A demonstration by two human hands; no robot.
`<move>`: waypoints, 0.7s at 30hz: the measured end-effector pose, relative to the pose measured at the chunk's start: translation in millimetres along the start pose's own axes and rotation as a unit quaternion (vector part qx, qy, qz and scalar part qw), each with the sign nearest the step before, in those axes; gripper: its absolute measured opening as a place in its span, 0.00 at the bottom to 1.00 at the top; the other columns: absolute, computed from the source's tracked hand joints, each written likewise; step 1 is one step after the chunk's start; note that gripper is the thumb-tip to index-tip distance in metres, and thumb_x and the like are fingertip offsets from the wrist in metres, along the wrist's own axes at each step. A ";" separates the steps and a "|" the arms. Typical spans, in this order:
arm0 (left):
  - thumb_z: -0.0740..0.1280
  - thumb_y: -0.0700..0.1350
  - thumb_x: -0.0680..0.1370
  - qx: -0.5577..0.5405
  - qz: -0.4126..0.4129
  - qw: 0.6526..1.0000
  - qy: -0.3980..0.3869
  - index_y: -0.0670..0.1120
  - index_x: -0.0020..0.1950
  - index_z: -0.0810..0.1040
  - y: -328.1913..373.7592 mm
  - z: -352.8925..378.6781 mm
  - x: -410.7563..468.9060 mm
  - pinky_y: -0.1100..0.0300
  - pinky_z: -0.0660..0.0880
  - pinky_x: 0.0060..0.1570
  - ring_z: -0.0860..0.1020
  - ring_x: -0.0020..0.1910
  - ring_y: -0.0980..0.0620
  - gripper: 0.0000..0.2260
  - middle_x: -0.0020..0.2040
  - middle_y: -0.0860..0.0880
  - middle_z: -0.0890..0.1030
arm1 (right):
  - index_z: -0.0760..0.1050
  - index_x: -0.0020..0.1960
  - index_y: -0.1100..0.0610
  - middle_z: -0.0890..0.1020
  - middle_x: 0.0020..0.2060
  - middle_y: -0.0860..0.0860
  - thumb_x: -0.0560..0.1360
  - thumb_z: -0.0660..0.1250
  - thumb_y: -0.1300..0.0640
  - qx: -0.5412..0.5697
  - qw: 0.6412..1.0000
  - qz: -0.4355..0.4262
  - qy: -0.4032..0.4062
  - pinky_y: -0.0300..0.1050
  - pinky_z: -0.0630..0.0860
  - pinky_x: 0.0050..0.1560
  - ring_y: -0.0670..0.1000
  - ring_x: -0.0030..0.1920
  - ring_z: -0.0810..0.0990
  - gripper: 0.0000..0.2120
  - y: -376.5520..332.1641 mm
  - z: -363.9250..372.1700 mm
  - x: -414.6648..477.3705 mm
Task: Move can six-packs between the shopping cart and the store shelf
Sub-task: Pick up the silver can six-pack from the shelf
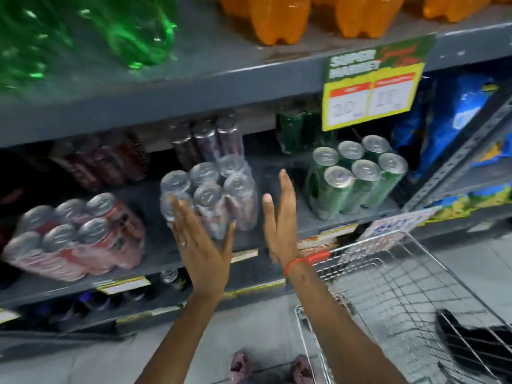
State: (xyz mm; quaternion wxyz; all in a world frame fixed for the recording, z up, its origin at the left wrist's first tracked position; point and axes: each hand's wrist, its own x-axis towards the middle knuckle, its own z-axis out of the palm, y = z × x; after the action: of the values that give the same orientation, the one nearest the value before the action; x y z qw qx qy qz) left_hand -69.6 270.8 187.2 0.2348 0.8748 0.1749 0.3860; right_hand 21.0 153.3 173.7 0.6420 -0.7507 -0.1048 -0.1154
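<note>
The head camera looks down at a grey metal store shelf point(194, 167) with a wire shopping cart point(401, 295) at the near right. Both bare hands are raised in front of the shelf, palms facing each other, fingers straight and spread, holding nothing. The left hand point(202, 245) wears a ring, and its fingertips overlap the near face of a shrink-wrapped silver six-pack point(213, 195) standing upright on the middle shelf; motion blur makes it unclear whether they actually touch the wrap. The right hand point(279, 217), with a red band at the wrist, stands just right of that pack, apart from it, thumb pointing up.

To the left on the same shelf lies a red six-pack point(77, 236), tilted toward the camera. To the right stands a green six-pack point(357, 178), upright and well apart from the hands. More cans sit farther back in shadow. A yellow price sign point(374, 87) hangs from the shelf above, which carries green bottles point(83, 31) at the left and orange bottles point(318, 15) at the right. The cart basket shows no cans in its visible part.
</note>
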 end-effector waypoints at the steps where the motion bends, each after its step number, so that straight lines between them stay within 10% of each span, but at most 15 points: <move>1: 0.68 0.57 0.73 -0.022 -0.077 0.997 -0.018 0.36 0.77 0.46 -13.2 -4.3 -0.1 0.51 0.50 0.76 0.51 0.77 0.43 0.46 0.77 0.34 0.52 | 0.57 0.78 0.56 0.60 0.77 0.46 0.82 0.54 0.49 0.025 0.997 0.057 -0.040 0.41 0.55 0.78 0.46 0.78 0.59 0.26 4.8 9.7 -2.2; 6: 0.75 0.43 0.70 -0.187 -0.251 0.940 -0.139 0.39 0.72 0.64 -67.1 6.0 -4.2 0.70 0.70 0.51 0.77 0.61 0.42 0.34 0.62 0.41 0.78 | 0.79 0.56 0.42 0.82 0.59 0.42 0.75 0.55 0.32 0.129 0.956 0.236 -0.118 0.33 0.74 0.59 0.32 0.55 0.79 0.22 17.3 38.3 -12.8; 10: 0.75 0.45 0.70 -0.170 -0.241 0.944 -0.149 0.41 0.61 0.73 -86.5 8.3 -1.6 0.74 0.68 0.35 0.80 0.45 0.46 0.23 0.45 0.50 0.79 | 0.78 0.60 0.44 0.82 0.60 0.43 0.66 0.59 0.23 0.162 0.946 0.273 -0.071 0.41 0.74 0.63 0.41 0.62 0.79 0.34 19.3 47.0 -22.7; 21: 0.75 0.48 0.69 -0.157 -0.216 0.949 -0.168 0.40 0.63 0.73 -92.2 1.2 -3.0 0.56 0.77 0.45 0.82 0.49 0.44 0.26 0.53 0.42 0.84 | 0.75 0.65 0.46 0.79 0.66 0.48 0.68 0.58 0.24 0.201 0.938 0.276 -0.060 0.56 0.66 0.74 0.49 0.68 0.75 0.35 19.0 48.7 -36.7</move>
State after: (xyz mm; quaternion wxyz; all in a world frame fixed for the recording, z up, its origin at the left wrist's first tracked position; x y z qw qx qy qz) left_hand -82.1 345.4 134.4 0.4727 0.8204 0.2551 0.1960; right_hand -6.3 198.2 137.4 0.7784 -0.6111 0.0473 0.1357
